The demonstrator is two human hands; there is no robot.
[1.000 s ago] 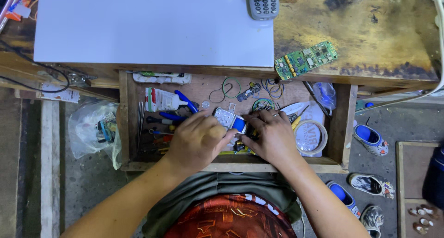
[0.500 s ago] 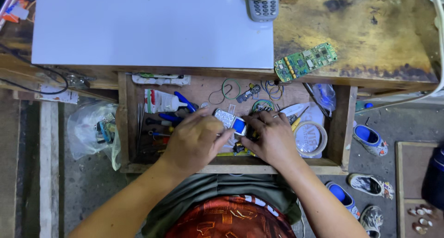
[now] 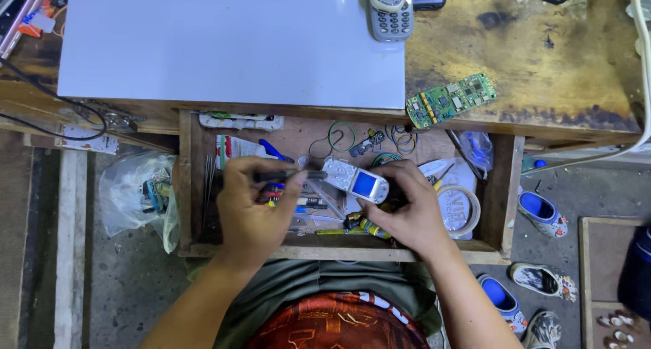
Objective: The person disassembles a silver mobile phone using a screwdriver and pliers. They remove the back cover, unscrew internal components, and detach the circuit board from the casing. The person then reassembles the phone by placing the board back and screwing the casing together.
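Over the open wooden drawer, my right hand grips a small silver phone with a blue screen. My left hand holds a dark slim screwdriver, its tip pointing at the phone's left end. Both hands hover above the tools lying in the drawer. A green circuit board lies on the wooden bench edge just above the drawer.
A white sheet covers the left of the bench, with a grey keypad phone at the top. The drawer holds pliers, wires, tweezers and a tape roll. A plastic bag hangs at the left; small shoes lie on the floor at the right.
My left hand has drawn back to the left and now holds a screwdriver pointed at the phone. My right hand still holds the phone in the same spot.
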